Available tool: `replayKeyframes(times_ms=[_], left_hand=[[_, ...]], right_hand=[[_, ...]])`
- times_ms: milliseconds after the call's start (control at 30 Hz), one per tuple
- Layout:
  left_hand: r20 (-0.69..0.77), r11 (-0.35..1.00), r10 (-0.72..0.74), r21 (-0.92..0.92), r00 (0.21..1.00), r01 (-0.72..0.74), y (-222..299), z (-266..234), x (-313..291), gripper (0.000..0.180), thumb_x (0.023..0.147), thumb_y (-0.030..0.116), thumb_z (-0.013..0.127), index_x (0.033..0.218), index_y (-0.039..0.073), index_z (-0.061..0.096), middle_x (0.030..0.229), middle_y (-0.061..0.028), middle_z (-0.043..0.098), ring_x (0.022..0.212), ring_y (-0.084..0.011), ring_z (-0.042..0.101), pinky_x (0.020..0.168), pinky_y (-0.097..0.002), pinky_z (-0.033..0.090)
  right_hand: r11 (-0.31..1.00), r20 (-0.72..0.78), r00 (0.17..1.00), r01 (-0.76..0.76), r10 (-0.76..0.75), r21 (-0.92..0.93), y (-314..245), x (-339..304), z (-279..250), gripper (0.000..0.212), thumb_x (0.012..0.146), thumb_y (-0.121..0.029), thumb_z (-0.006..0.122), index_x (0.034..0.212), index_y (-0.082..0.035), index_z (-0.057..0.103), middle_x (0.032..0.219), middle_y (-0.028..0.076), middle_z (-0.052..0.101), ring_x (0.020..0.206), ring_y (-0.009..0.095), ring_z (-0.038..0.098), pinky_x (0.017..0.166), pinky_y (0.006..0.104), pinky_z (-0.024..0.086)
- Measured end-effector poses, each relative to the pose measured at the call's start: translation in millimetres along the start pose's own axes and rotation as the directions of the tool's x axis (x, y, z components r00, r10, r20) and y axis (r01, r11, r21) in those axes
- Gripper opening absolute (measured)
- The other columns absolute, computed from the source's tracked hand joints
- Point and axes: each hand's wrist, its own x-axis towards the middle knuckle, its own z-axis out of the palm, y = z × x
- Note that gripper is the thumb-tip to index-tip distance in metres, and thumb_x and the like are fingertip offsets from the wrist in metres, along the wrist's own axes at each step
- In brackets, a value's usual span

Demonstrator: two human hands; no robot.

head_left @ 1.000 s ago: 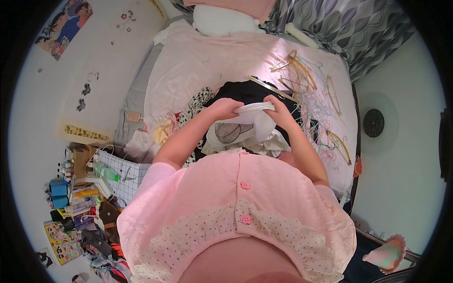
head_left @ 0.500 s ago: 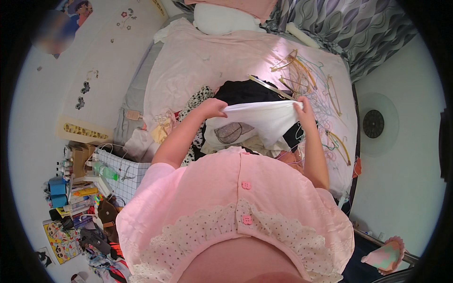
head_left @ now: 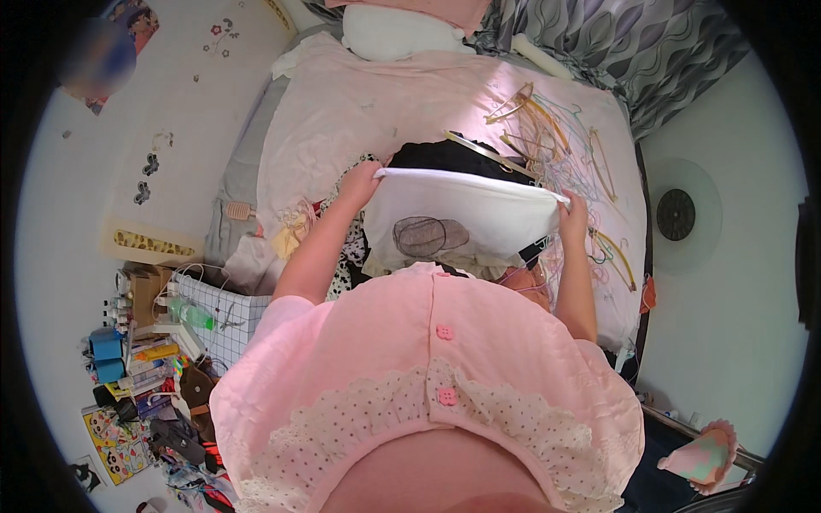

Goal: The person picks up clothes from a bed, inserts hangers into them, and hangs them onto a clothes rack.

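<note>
A white garment (head_left: 479, 205) with a dark grey oval print hangs stretched between my hands in front of my chest. At its upper left corner my left hand (head_left: 361, 181) is closed in a pinch. My right hand (head_left: 574, 215) grips the upper right corner in the same way, a little lower. The top edge runs taut between them. Behind it lies a black garment (head_left: 445, 156), with a pale hanger (head_left: 483, 154) across it. A black-and-white spotted cloth (head_left: 349, 255) is partly hidden by my left forearm.
Loose hangers (head_left: 552, 141) lie tangled on the right of the pink-covered bed (head_left: 342, 103). Left of the bed are a checked box (head_left: 244, 312), a green bottle (head_left: 192, 313) and piled belongings. A pink hairbrush (head_left: 242, 210) lies near the bed's left edge.
My hands have moved farther apart, the left one up and leftward, the right one rightward and slightly down. The white garment is now spread wider and flatter, showing more of its print.
</note>
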Motion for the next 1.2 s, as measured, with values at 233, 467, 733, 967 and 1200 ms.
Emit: replayKeyframes(times_ms=[233,467,733,967,1200], left_hand=[[-0.249,0.997,-0.066,0.025,0.966,0.075,20.0,-19.7,13.5,0.013,0.074,0.014,0.051,0.083,0.007,0.058,0.082,-0.0136,0.059,0.08,-0.0328,0.055,0.068,-0.0423,0.043],[-0.086,0.963,0.005,-0.267,0.996,-0.028,40.0,-6.3,16.2,0.022,0.071,0.012,0.051,0.09,0.007,0.06,0.084,-0.0144,0.061,0.079,-0.0314,0.057,0.069,-0.0377,0.045],[0.036,0.857,0.227,-0.483,0.973,-0.182,120.8,-3.4,31.7,0.022,0.066,0.009,0.056,0.087,0.002,0.058,0.078,-0.0137,0.06,0.071,-0.0259,0.058,0.064,-0.0315,0.045],[-0.101,0.764,0.216,-0.601,0.971,-0.232,101.4,30.0,18.2,0.041,0.066,0.014,0.067,0.103,0.004,0.052,0.095,-0.0065,0.057,0.085,-0.0171,0.054,0.079,-0.0289,0.042],[0.49,0.735,0.007,-0.593,0.871,0.328,61.6,55.2,5.4,0.025,0.077,0.018,0.058,0.097,0.005,0.058,0.085,-0.008,0.061,0.079,-0.02,0.054,0.073,-0.0314,0.042]], right_hand=[[0.999,-0.236,0.971,-0.035,0.032,-0.007,-1.2,20.9,-10.2,0.016,0.075,-0.004,0.053,0.09,-0.002,0.059,0.088,0.015,0.053,0.083,0.031,0.051,0.075,0.0369,0.042],[0.975,0.032,0.982,-0.182,0.188,-0.127,13.9,12.1,23.5,0.029,0.066,-0.02,0.063,0.092,-0.007,0.062,0.088,0.016,0.059,0.088,0.031,0.054,0.077,0.0413,0.042],[0.908,0.31,0.869,0.298,-0.385,0.294,-170.8,9.2,77.2,0.06,0.06,-0.026,0.074,0.113,-0.011,0.05,0.106,0.012,0.055,0.1,0.029,0.05,0.085,0.038,0.04],[0.904,0.534,0.797,0.033,-0.282,0.427,-159.4,10.1,81.3,0.022,0.075,-0.01,0.058,0.097,-0.005,0.057,0.083,0.012,0.062,0.077,0.024,0.06,0.069,0.0324,0.045],[0.28,0.547,0.822,-0.569,0.16,0.773,-138.1,18.5,32.6,0.024,0.081,-0.009,0.054,0.103,0.0,0.055,0.096,0.006,0.059,0.085,0.014,0.055,0.075,0.0265,0.043]])
